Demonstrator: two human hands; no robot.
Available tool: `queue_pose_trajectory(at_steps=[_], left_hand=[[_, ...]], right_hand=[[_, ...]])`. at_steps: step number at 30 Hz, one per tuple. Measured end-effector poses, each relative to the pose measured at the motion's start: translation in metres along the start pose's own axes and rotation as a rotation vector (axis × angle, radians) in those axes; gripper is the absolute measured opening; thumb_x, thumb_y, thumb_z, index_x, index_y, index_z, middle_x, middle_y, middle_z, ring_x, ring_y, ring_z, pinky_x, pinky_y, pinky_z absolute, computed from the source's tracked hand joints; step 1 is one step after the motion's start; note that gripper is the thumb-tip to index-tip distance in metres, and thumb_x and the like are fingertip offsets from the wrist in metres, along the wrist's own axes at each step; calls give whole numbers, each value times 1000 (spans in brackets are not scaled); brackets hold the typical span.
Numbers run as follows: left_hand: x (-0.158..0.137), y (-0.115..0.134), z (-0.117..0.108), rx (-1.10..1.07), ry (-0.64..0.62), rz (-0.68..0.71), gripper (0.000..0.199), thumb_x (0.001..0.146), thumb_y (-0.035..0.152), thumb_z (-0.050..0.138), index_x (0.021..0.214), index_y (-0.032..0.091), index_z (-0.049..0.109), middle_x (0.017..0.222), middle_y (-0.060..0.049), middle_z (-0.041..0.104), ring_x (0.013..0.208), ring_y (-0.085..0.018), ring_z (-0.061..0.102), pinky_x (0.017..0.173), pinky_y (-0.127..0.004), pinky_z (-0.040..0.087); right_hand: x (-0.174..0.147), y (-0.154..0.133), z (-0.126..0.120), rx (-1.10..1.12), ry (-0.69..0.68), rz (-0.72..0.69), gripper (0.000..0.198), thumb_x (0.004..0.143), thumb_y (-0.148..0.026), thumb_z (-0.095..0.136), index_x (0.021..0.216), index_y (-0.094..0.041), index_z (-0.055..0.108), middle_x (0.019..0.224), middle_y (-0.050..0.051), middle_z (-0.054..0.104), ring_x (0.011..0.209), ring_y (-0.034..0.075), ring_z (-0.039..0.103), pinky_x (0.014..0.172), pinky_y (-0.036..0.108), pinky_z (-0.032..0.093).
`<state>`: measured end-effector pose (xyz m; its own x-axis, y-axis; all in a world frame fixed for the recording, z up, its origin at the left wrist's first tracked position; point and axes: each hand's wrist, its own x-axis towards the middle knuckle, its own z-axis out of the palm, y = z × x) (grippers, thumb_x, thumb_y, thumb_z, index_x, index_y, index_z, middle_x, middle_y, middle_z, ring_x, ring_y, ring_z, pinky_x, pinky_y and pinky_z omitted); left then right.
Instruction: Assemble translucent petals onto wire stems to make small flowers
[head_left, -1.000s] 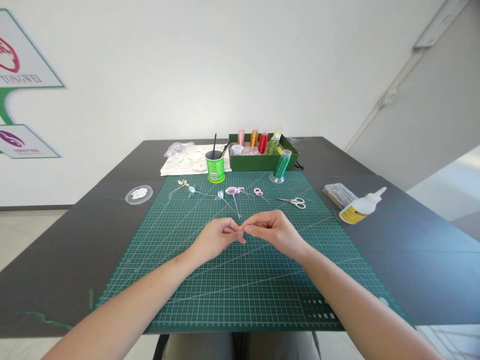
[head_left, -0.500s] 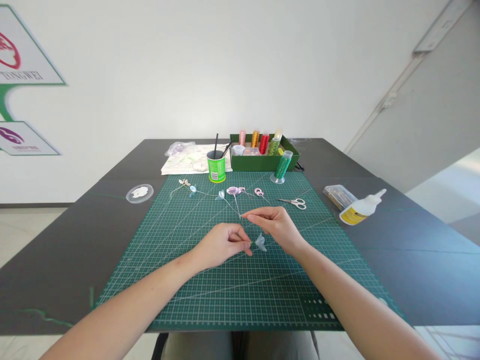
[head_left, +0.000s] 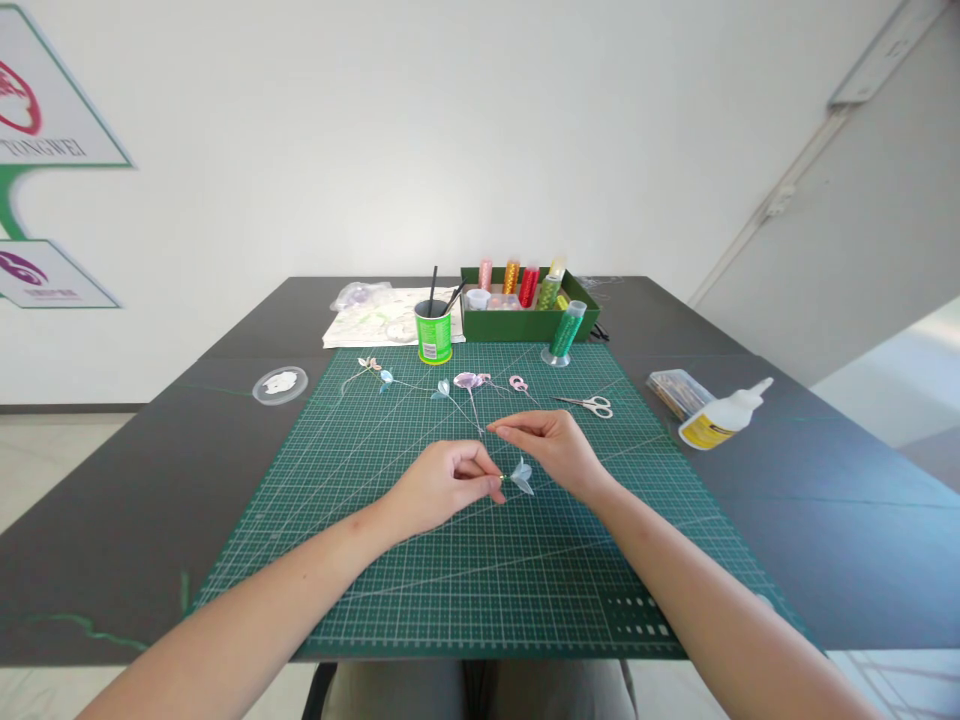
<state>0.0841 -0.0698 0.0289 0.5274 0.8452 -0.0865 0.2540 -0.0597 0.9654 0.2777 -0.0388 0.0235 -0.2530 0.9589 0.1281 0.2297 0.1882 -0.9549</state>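
Note:
Between the thumb and fingers of my left hand [head_left: 450, 482] is the stem of a pale blue artificial flower [head_left: 521, 476], its petals pointing right. My right hand [head_left: 547, 445] is pinched just above and beyond the flower; whatever its fingertips hold is too fine to make out. Past my fingertips lie a light blue flower piece [head_left: 442, 388] on a thin wire, a purple oval piece [head_left: 466, 381] and a pink loop piece [head_left: 517, 384]. Farther left are a small blue piece [head_left: 386, 377] and a cream-and-pink sprig [head_left: 369, 365].
White-handled scissors [head_left: 598, 405] lie on the green cutting mat [head_left: 360, 590]. Behind stand a green can [head_left: 434, 338] with dark sticks, a green thread spool [head_left: 566, 332] and a box [head_left: 517, 325] of spools. A glue bottle [head_left: 724, 415] is right, a round dish [head_left: 280, 385] left.
My left hand has risen slightly with the blue flower, whose petals now show more openly. My right hand has shifted only a little, staying pinched.

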Motion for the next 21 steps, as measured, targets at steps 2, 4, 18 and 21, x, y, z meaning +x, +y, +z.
queue_pose_trajectory(at_steps=[2,4,18,21], left_hand=[[0,1,0,6,12,10,10,85,26,64,79,18,62,80,-6,78,77,-20,73,68,-28,50],[0,3,0,6,32,31,12,86,27,64,79,18,62,80,-6,78,76,-20,73,68,-28,50],[-4,7,-3,-3,367,135,16,87,35,67,91,20,65,81,-6,77,60,-15,64,51,-23,41],[-4,6,-3,-40,409,128,24,87,37,67,104,20,65,82,-6,77,58,-15,63,49,-24,40]], right_hand=[[1,2,-1,-14,-13,-2,20,81,-37,69,88,-22,81,95,6,79,92,27,72,85,41,55],[2,4,-2,-36,-25,-2,21,81,-37,68,87,-22,81,94,6,79,91,27,72,83,40,54],[5,9,-6,-55,-82,17,27,80,-38,65,88,-18,80,67,2,70,56,15,52,53,27,36],[4,8,-6,-84,-105,31,32,82,-45,65,90,-17,80,57,-1,61,48,11,39,48,26,25]])
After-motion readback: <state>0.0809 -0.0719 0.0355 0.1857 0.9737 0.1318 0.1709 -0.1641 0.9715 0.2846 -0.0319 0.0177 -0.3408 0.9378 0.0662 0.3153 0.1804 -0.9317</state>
